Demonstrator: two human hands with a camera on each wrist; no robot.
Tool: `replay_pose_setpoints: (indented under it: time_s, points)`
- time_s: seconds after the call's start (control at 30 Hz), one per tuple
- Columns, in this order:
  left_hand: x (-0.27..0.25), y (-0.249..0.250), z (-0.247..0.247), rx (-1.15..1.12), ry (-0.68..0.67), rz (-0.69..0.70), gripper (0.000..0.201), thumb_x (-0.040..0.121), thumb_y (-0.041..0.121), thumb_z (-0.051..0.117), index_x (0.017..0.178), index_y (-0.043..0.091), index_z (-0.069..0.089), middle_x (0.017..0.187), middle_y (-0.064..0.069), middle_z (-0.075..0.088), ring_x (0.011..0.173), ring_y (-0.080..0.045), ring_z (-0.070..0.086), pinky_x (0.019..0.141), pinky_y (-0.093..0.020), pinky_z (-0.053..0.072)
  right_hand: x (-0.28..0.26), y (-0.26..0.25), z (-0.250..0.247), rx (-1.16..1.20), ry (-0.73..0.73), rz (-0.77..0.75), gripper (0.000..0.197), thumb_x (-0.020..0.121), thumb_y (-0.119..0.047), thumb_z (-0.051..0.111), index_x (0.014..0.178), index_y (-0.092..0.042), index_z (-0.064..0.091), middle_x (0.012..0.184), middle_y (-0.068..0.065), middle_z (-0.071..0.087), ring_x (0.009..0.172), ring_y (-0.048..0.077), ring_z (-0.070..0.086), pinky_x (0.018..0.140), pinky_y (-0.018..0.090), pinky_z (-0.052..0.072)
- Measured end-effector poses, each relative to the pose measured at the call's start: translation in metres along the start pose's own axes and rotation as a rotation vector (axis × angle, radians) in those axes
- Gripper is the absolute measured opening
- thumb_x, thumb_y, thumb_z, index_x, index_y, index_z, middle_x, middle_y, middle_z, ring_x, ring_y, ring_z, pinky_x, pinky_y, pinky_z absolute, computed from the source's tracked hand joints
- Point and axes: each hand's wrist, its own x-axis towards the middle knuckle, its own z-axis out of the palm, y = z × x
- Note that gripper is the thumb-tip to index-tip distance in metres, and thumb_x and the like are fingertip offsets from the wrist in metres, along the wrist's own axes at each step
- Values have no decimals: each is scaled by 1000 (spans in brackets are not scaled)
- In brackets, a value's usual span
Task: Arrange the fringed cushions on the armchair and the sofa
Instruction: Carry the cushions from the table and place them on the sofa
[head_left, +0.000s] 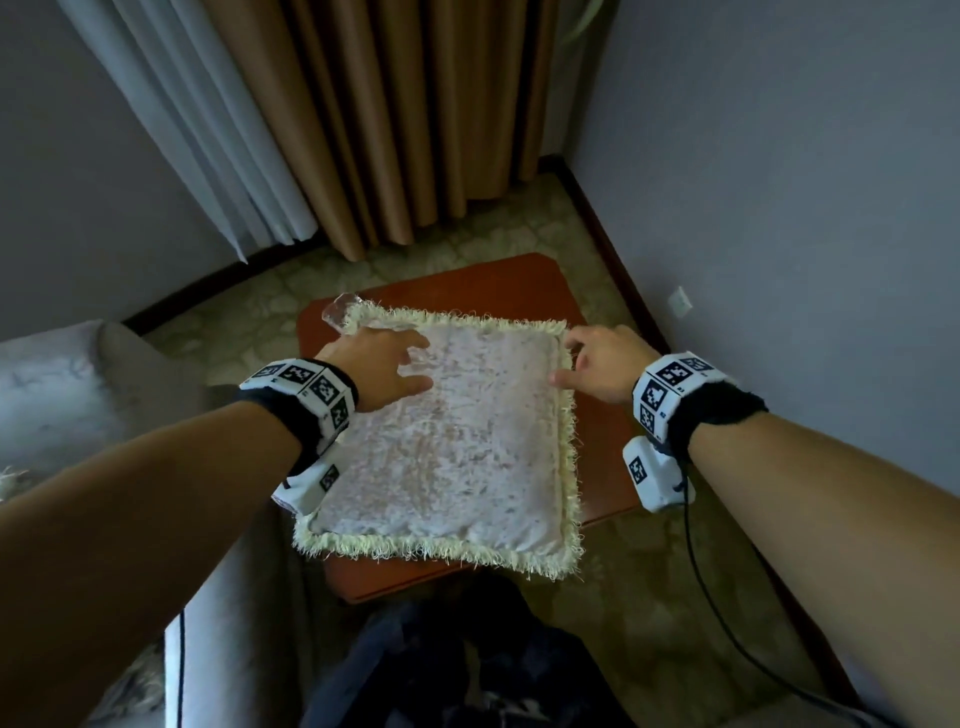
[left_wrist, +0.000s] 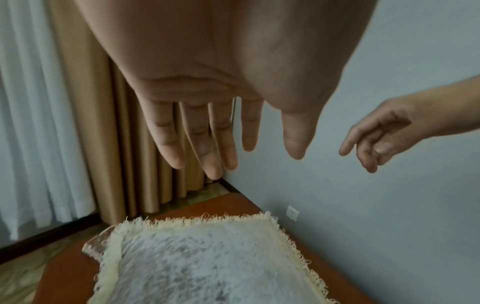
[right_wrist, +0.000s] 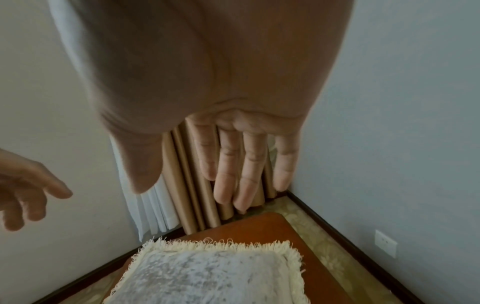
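Note:
A square pale cushion (head_left: 457, 447) with a cream fringe lies flat on a small reddish-brown table (head_left: 467, 280). My left hand (head_left: 410, 364) hovers over its far left part, fingers straight and slightly spread. My right hand (head_left: 569, 361) hovers by its far right corner, fingers loosely extended. In the left wrist view the cushion (left_wrist: 197, 263) lies well below the fingers (left_wrist: 207, 144), with air between. The right wrist view shows the same gap above the cushion (right_wrist: 207, 275). Neither hand holds anything.
A clear glass object (head_left: 340, 312) pokes out from under the cushion's far left corner. A grey upholstered seat (head_left: 78, 395) stands at the left. Brown curtains (head_left: 389, 130) and white curtains (head_left: 182, 130) hang behind the table. A wall with a socket (head_left: 679, 301) runs close on the right.

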Motion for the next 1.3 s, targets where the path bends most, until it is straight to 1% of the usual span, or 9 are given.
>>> replay_pose_setpoints:
  time_s: [0.23,0.33,0.43,0.67,0.77,0.87,0.97,1.07,1.3]
  points:
    - [58,-47,50,-150,50,-112,60,84,70,55,136,40,49,139,2,51,111,-22,62,88,-46,55,63,5,36,152,-12,82,72,85,-60,64,143,-19,46,127,6,65,112,28,62,93,35,47]
    - [89,-76,86,-219,104,-172,66,83,70,57,140,39,46,149,0,36,122,-27,55,95,-47,52,92,4,68,310,-21,166,77,88,-52,66,151,-22,34,147,11,46,128,31,50,96,35,42]
    - [119,-109,133,-298,75,-247,77,77,73,62,145,48,34,152,-2,20,134,-34,41,100,-51,49,122,11,115,378,-25,279,90,82,-60,68,156,-37,20,159,12,20,140,38,33,108,47,36]
    - [162,-153,219,-447,-26,-418,108,59,79,72,143,66,5,160,5,-3,146,-39,15,112,-57,32,177,35,215,469,-55,496,108,63,-79,69,143,-68,-2,165,8,-6,148,48,0,110,70,24]
    - [174,-158,237,-570,-34,-475,115,56,73,79,140,72,0,162,1,-11,148,-41,11,114,-59,27,189,38,239,584,-60,541,114,60,-79,72,140,-70,-9,165,9,-15,149,48,-5,109,75,18]
    - [185,-155,241,-692,-59,-507,119,59,65,83,140,71,-5,162,-14,6,145,-41,26,111,-55,33,198,38,248,698,-35,548,116,62,-73,73,141,-69,-11,166,11,-10,149,46,-7,109,72,15]
    - [188,-151,239,-741,-20,-486,119,63,60,84,143,68,-3,151,-15,32,136,-38,40,106,-50,36,196,39,249,749,19,537,114,64,-69,74,143,-67,-8,167,9,-5,150,39,-12,112,68,12]
    - [184,-144,229,-748,4,-469,118,64,56,85,146,65,1,150,-11,34,134,-34,43,100,-38,35,185,36,242,784,74,516,110,66,-67,75,147,-63,1,167,0,-4,150,38,-5,113,62,18]
    - [182,-94,168,-729,21,-304,114,65,51,86,145,67,6,149,-12,31,137,-36,38,110,-44,35,128,41,198,843,295,566,107,69,-59,79,150,-59,10,164,13,9,147,38,21,106,32,30]
